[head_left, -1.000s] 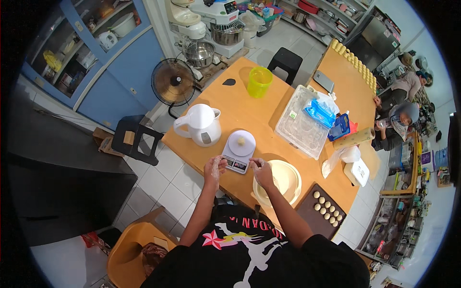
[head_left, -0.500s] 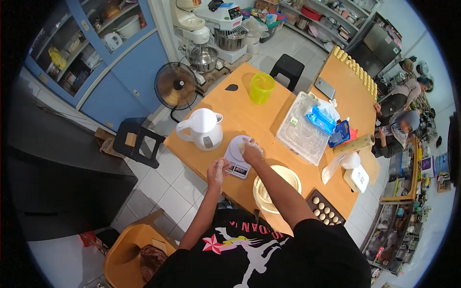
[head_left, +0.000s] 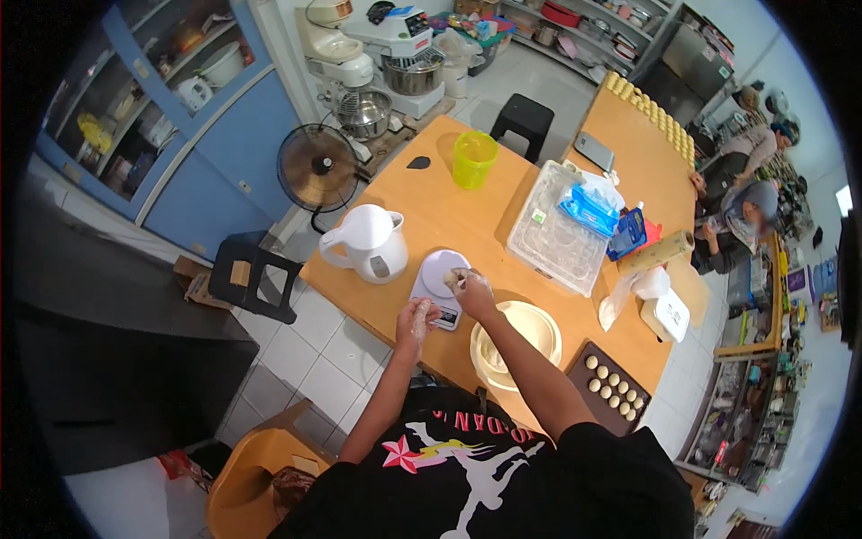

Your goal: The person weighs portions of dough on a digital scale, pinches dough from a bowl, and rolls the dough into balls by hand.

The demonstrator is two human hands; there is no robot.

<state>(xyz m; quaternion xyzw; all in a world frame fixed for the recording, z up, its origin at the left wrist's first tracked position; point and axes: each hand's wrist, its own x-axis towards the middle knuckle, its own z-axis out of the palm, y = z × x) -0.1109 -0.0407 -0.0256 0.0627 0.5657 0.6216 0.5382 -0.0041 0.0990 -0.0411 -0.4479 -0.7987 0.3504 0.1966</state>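
My right hand (head_left: pixel 473 292), whitened with dough or flour, is over the near right edge of the round plate of a white kitchen scale (head_left: pixel 439 286). Its bent fingers close on a pale lump of dough (head_left: pixel 452 279). Beside the scale's front display, my left hand (head_left: pixel 415 323) is also smeared white. Its fingers are curled together, and whatever they hold is too small to make out. A cream bowl (head_left: pixel 548 334) sits under my right forearm, which partly covers the pale dough inside. To the right, a dark tray (head_left: pixel 588 388) carries several round dough balls.
A white electric kettle (head_left: pixel 377 247) stands left of the scale, with a yellow-green container (head_left: pixel 474 162) farther back. At right are a clear plastic box (head_left: pixel 548 247), a blue packet (head_left: pixel 588 211) and a film roll (head_left: pixel 660 253). Two people (head_left: pixel 732 225) work at the far right.
The view has shifted slightly. My right hand has drawn back a little toward the plate's near edge, and the pale lump in its fingers now shows. My left hand stays beside the scale.
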